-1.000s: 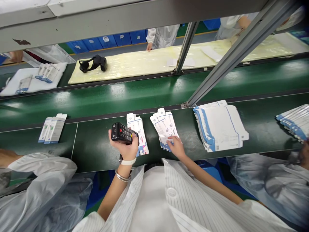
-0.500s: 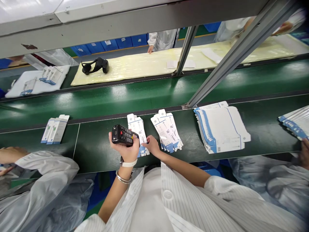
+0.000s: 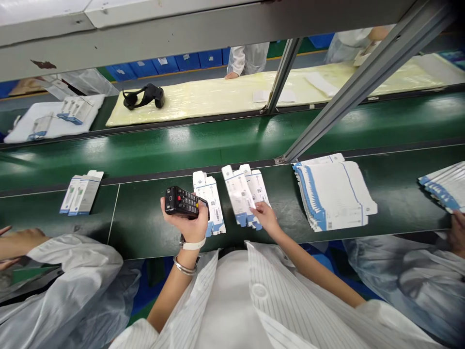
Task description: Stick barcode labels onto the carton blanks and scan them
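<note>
My left hand (image 3: 189, 224) is wrapped round a black handheld barcode scanner (image 3: 181, 201) with a keypad, held above the bench. Just right of the scanner lies a small pile of flat white and blue cartons (image 3: 214, 203), partly hidden by it. My right hand (image 3: 266, 216) pinches the lower right edge of a flat carton (image 3: 235, 194), which is tilted over a second small pile of flat cartons (image 3: 258, 186). Its thumb and fingertips are closed at that edge.
A large fanned stack of flat cartons (image 3: 332, 194) lies to the right, by a slanted metal post (image 3: 327, 106). Two upright boxes (image 3: 83, 193) stand to the left. Behind runs a green conveyor (image 3: 203, 140). Co-workers' sleeves (image 3: 72, 261) flank me.
My right hand has moved right, from the pile beside the scanner to the second pile, and a flat carton now lies there at its fingertips. The scanner has shifted slightly left.
</note>
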